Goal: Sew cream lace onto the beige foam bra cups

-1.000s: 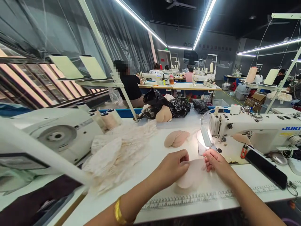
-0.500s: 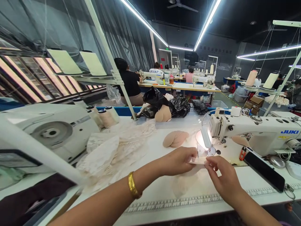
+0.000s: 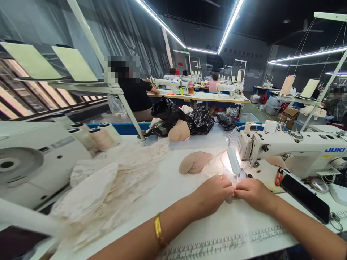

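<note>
Just in front of the needle area of a white sewing machine [image 3: 295, 146], my left hand [image 3: 213, 196] is closed on a pale, thin piece of fabric [image 3: 230, 180]. My right hand [image 3: 255, 195] pinches the same piece, its fingertips almost touching those of the left. Most of the fabric is hidden by my fingers and the small lamp [image 3: 233, 160], which shines on the spot. To the left of the machine head lies a fanned stack of beige oval pads [image 3: 193, 162].
Cream lace fabric [image 3: 108, 180] covers the table's left side. Thread cones [image 3: 100, 139] stand behind it. Black plastic bags [image 3: 200, 121] lie at the back. Right of my hands are orange thread snips [image 3: 278, 177] and a phone [image 3: 305, 198]. A printed ruler [image 3: 208, 247] runs along the front edge.
Both hands have come closer together and the fabric, earlier stretched between them, is now gathered at the fingertips by the machine. The view has shifted, so things on the left appear farther left.
</note>
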Demonstrator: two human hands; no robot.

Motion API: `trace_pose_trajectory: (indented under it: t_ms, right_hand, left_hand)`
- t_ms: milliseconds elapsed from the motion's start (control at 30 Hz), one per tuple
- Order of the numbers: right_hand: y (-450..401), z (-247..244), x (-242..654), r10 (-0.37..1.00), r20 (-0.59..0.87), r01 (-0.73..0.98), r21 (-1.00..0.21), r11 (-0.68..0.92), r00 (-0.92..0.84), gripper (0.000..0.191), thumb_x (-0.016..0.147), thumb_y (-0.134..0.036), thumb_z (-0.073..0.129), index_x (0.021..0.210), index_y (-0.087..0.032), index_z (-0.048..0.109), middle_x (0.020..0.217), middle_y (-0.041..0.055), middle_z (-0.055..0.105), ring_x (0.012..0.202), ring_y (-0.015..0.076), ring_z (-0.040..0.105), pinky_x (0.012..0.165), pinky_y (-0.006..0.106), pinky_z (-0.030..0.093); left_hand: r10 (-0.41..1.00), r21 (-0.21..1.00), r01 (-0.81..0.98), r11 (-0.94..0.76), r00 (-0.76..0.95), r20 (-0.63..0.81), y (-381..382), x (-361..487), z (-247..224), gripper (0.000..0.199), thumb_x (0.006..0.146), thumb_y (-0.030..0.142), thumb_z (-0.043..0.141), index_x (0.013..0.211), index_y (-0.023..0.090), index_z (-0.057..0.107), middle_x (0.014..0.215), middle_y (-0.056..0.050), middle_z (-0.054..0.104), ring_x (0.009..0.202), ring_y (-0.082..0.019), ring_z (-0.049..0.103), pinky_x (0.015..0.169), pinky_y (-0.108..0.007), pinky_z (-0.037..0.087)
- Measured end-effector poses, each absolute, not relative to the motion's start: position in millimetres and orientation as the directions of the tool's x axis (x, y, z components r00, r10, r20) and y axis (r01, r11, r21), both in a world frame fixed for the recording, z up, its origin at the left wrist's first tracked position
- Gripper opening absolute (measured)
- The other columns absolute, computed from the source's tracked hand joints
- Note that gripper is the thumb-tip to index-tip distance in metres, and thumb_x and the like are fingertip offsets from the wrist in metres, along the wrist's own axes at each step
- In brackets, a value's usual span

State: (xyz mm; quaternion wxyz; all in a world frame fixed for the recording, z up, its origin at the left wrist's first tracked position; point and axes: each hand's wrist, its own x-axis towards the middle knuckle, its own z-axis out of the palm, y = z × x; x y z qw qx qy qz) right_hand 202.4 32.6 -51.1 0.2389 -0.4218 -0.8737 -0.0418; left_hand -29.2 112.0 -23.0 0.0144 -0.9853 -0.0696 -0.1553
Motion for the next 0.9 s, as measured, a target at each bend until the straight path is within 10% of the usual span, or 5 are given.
trace_pose_trajectory:
  t_ms: [900]
  right_hand:
    - [18,-36,218,0.710,0.487,0.671,-0.291,0.682,-0.509,0.040,0.092,0.000,0.050,0.116,-0.026,0.069,0.102,0.0057,0.070,0.090,0.0214,0.058,0.076,0.034,0.053]
  left_hand:
    - [0.216,0.120,0.180,-0.976,0.850,0.481,109,-18,-38,0.027,0.104,0.014,0.044,0.082,0.018,0.060,0.083,-0.004,0.060,0.072,-0.018,0.049,0.067,-0.032,0.041]
